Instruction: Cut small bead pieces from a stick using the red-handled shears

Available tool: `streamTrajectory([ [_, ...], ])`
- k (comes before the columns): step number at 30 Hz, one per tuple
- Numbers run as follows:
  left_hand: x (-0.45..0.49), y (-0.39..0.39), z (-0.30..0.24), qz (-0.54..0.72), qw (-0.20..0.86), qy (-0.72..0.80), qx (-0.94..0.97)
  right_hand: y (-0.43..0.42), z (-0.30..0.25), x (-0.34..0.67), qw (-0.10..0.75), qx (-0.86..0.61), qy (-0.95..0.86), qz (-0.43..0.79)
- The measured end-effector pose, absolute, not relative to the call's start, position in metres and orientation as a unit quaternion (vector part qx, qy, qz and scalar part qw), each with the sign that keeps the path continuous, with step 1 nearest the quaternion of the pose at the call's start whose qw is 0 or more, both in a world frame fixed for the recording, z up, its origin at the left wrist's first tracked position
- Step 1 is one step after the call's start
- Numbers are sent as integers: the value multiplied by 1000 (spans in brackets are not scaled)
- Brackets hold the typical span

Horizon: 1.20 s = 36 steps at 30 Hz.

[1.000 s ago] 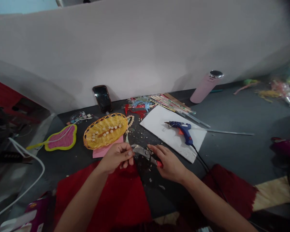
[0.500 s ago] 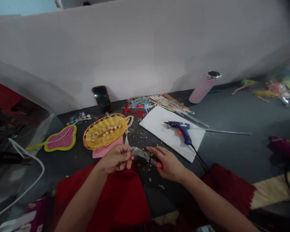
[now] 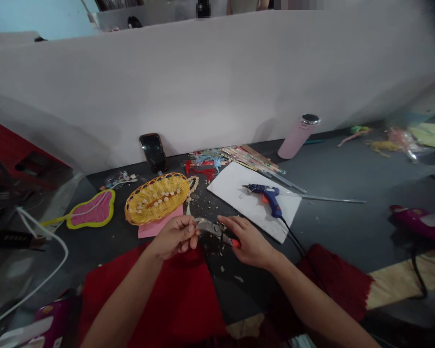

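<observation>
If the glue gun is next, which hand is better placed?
The right hand, probably: it is nearer the glue gun, though it would first have to release the pliers. The left hand is farther away, by the pliers' tip.

L hand (image 3: 177, 237) bare, thumbnail showing; R hand (image 3: 248, 241) bare too. Behind each hand, a bare wrist, then L forearm (image 3: 126, 295) & R forearm (image 3: 311, 304), both bare, widening twd elbow end. Below & btwn hands, v. dk reddish cloth (image 3: 203, 341), poss. wearer's clothing; too dim to be sure.
</observation>
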<state>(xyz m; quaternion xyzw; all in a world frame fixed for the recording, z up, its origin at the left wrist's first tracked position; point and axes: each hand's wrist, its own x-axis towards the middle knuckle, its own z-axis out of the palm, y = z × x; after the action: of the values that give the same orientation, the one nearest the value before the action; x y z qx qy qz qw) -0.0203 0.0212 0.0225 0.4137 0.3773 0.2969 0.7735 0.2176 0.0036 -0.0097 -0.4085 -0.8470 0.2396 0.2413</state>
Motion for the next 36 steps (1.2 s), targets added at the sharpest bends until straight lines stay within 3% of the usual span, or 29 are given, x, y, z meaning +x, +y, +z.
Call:
streamTrajectory([
  [10,-37,5,22,395,784,289,381,4,-8,225,201,-428,-857,205],
  [18,-23,0,5,371,769,397,336,10,-14,227,286,-529,-773,203],
  [36,-8,3,-18,369,798,387,279,13,-21,235,175,-605,-774,64],
])
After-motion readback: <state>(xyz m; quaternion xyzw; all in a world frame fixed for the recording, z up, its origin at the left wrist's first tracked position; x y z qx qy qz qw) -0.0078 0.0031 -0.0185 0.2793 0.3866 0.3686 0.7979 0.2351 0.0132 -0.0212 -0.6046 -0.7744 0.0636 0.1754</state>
